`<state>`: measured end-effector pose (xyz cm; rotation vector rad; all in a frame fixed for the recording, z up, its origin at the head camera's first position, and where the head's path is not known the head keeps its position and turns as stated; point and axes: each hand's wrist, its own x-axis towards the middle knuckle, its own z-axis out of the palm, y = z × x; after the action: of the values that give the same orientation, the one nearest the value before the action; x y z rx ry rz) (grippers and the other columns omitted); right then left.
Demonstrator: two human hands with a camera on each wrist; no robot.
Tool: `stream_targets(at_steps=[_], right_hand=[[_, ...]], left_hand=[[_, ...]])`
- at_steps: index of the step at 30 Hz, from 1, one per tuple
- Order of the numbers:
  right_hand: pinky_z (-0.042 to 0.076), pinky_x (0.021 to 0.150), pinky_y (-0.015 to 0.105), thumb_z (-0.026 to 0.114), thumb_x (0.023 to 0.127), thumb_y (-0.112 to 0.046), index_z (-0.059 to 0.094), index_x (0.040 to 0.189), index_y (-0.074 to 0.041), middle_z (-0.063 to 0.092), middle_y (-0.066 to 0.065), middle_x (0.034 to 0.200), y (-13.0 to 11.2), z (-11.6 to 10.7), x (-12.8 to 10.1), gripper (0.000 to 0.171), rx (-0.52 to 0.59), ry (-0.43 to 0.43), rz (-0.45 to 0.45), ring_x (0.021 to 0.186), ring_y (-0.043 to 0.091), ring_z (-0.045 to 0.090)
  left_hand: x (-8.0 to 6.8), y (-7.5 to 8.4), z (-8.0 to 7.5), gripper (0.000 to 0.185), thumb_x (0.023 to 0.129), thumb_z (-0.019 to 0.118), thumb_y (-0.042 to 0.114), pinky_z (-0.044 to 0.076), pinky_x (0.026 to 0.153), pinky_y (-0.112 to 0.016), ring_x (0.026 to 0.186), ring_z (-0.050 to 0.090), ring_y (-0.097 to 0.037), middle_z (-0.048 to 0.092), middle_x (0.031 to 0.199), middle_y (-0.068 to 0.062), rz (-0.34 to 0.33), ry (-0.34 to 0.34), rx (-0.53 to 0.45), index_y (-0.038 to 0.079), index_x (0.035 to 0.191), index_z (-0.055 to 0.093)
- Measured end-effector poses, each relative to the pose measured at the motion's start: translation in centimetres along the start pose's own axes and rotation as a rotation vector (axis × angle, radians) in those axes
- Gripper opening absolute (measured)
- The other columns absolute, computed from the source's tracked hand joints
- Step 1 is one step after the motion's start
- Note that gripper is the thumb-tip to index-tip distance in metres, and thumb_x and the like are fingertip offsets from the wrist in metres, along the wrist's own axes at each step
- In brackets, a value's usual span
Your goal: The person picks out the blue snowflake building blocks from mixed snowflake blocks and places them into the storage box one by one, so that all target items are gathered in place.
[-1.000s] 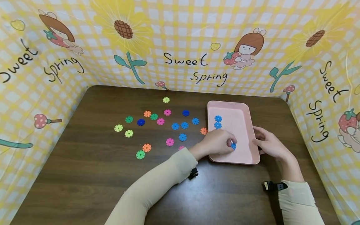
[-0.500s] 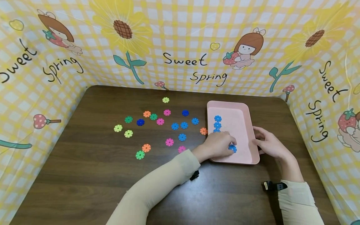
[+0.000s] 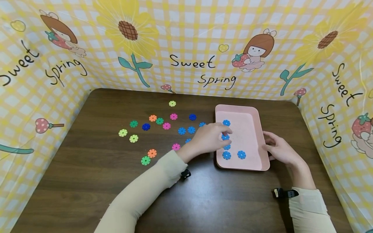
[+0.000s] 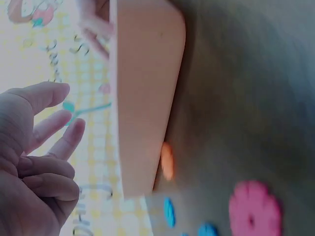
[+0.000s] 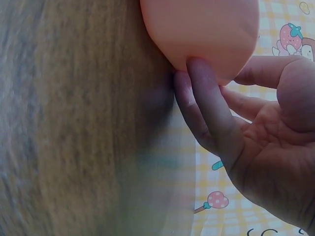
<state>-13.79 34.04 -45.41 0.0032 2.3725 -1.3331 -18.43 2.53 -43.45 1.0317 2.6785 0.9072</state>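
Observation:
A pink tray (image 3: pixel 250 111) lies right of the table's middle, with several light-blue flower discs (image 3: pixel 241 154) in it. My left hand (image 3: pixel 209 137) hovers over the tray's left rim with its fingers loosely bent and nothing in them. In the left wrist view that hand (image 4: pixel 44 147) is empty beside the tray (image 4: pixel 142 98). My right hand (image 3: pixel 276 147) rests against the tray's right side. The right wrist view shows its straight fingers (image 5: pixel 206 103) lying on the tray wall (image 5: pixel 202 29).
Several flower discs lie scattered on the brown table (image 3: pixel 87 181) left of the tray: blue (image 3: pixel 182 130), pink (image 3: pixel 166 126), orange (image 3: pixel 152 153), green (image 3: pixel 145 160) and yellow-green (image 3: pixel 123 132). A yellow checked printed cloth (image 3: pixel 189 64) walls the table on three sides.
My left hand let go of a blue disc at the tray's near end and drew back to the left rim. The disc now lies in the tray. The right hand stayed put.

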Motion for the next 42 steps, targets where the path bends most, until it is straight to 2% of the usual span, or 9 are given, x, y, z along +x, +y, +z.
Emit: stream_targets(at_steps=[4, 9, 14, 17, 20, 24, 30, 36, 42], right_hand=[[0.061, 0.073, 0.045, 0.052, 0.107, -0.007, 0.017, 0.163, 0.003, 0.046, 0.040, 0.141, 0.0, 0.0, 0.0, 0.067, 0.000, -0.001, -0.003, 0.112, 0.042, 0.064], [0.061, 0.073, 0.046, 0.050, 0.107, -0.006, 0.016, 0.163, 0.004, 0.046, 0.040, 0.140, 0.2, -0.1, 0.1, 0.066, 0.002, 0.000, -0.004, 0.112, 0.043, 0.064], [0.061, 0.072, 0.046, 0.050, 0.107, -0.006, 0.016, 0.162, 0.005, 0.047, 0.041, 0.139, 0.3, -0.1, 0.1, 0.066, 0.012, -0.001, -0.012, 0.111, 0.042, 0.065], [0.061, 0.072, 0.045, 0.051, 0.107, -0.006, 0.017, 0.163, 0.004, 0.047, 0.040, 0.138, 0.4, -0.1, 0.1, 0.066, 0.018, 0.000, -0.010, 0.109, 0.041, 0.065], [0.061, 0.072, 0.045, 0.052, 0.106, -0.006, 0.018, 0.163, 0.003, 0.047, 0.040, 0.138, 0.4, -0.1, 0.0, 0.066, 0.016, 0.003, -0.006, 0.109, 0.041, 0.065], [0.062, 0.072, 0.045, 0.051, 0.106, -0.006, 0.018, 0.163, 0.003, 0.047, 0.040, 0.137, 0.4, -0.1, 0.0, 0.066, 0.012, 0.005, -0.007, 0.108, 0.041, 0.065], [0.061, 0.073, 0.045, 0.052, 0.106, -0.006, 0.019, 0.163, 0.003, 0.047, 0.040, 0.138, 0.4, -0.1, 0.0, 0.066, 0.016, 0.004, -0.007, 0.109, 0.041, 0.065], [0.061, 0.073, 0.045, 0.053, 0.106, -0.006, 0.020, 0.162, 0.003, 0.048, 0.039, 0.137, 0.4, -0.1, 0.1, 0.066, 0.012, 0.004, -0.006, 0.109, 0.040, 0.065], [0.061, 0.073, 0.045, 0.053, 0.106, -0.006, 0.019, 0.162, 0.003, 0.047, 0.040, 0.138, 0.4, -0.1, 0.2, 0.066, 0.005, 0.005, -0.009, 0.109, 0.040, 0.065]], left_hand=[[-1.3, -1.7, -1.6, 0.035, 0.096, 0.076, 0.036, 0.050, 0.063, -0.026, 0.088, 0.066, -0.012, 0.071, 0.110, 0.004, -0.053, 0.058, -0.015, 0.018, 0.125, 0.075], [-2.5, -4.6, -2.7, 0.031, 0.094, 0.078, 0.033, 0.052, 0.063, -0.030, 0.088, 0.067, -0.010, 0.072, 0.109, 0.005, -0.136, 0.123, -0.005, 0.019, 0.122, 0.076], [-3.6, -7.5, -3.2, 0.034, 0.093, 0.080, 0.032, 0.053, 0.063, -0.034, 0.089, 0.067, -0.016, 0.072, 0.110, 0.002, -0.216, 0.130, -0.005, 0.017, 0.124, 0.076], [-4.4, -9.0, -3.4, 0.036, 0.093, 0.080, 0.034, 0.055, 0.069, -0.035, 0.098, 0.068, -0.018, 0.071, 0.111, 0.002, -0.284, 0.129, 0.027, 0.017, 0.124, 0.075], [-5.0, -10.1, -3.6, 0.038, 0.090, 0.082, 0.038, 0.056, 0.071, -0.039, 0.100, 0.068, -0.020, 0.072, 0.112, 0.001, -0.356, 0.128, 0.071, 0.017, 0.122, 0.076], [-5.6, -10.9, -3.7, 0.043, 0.087, 0.083, 0.044, 0.057, 0.071, -0.043, 0.099, 0.068, -0.021, 0.072, 0.113, -0.001, -0.426, 0.121, 0.123, 0.017, 0.120, 0.077], [-6.0, -11.4, -3.6, 0.045, 0.085, 0.085, 0.047, 0.055, 0.064, -0.044, 0.087, 0.066, -0.021, 0.071, 0.107, -0.003, -0.504, 0.140, 0.155, 0.015, 0.116, 0.078], [-6.1, -11.4, -3.7, 0.037, 0.087, 0.085, 0.044, 0.054, 0.066, -0.045, 0.086, 0.065, -0.021, 0.069, 0.100, -0.001, -0.532, 0.139, 0.144, 0.015, 0.109, 0.078], [-6.1, -11.4, -3.7, 0.034, 0.088, 0.084, 0.043, 0.054, 0.068, -0.046, 0.085, 0.064, -0.023, 0.068, 0.102, -0.001, -0.556, 0.126, 0.138, 0.016, 0.107, 0.076]])
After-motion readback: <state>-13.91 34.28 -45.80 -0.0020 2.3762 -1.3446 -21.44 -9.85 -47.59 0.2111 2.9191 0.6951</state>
